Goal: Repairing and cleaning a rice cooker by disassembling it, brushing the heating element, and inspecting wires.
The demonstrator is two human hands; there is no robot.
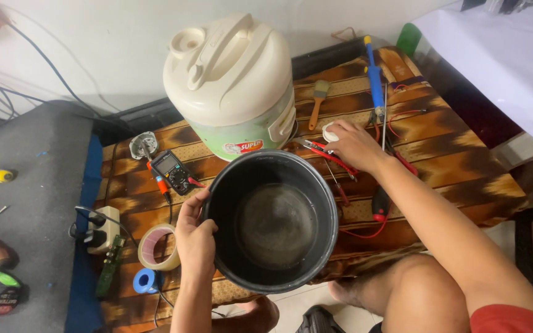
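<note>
My left hand (194, 237) grips the rim of a dark round inner cooking pot (274, 221) and holds it up over the front of the low table, its open mouth toward me. Behind the pot stands a cream and green rice cooker (232, 80) with its lid closed. My right hand (354, 143) rests on the brown patterned cloth (458, 166) to the right, fingers on a small white round object (329, 130). Red-handled pliers (325, 152) lie just beside that hand.
A multimeter (171, 171), tape rolls (157, 245), a power strip (102, 229) and a green circuit board (110, 265) lie left of the pot. A brush (318, 98), a blue soldering tool (374, 77) and a screwdriver (380, 205) lie right. Tools sit on the grey mat (32, 185).
</note>
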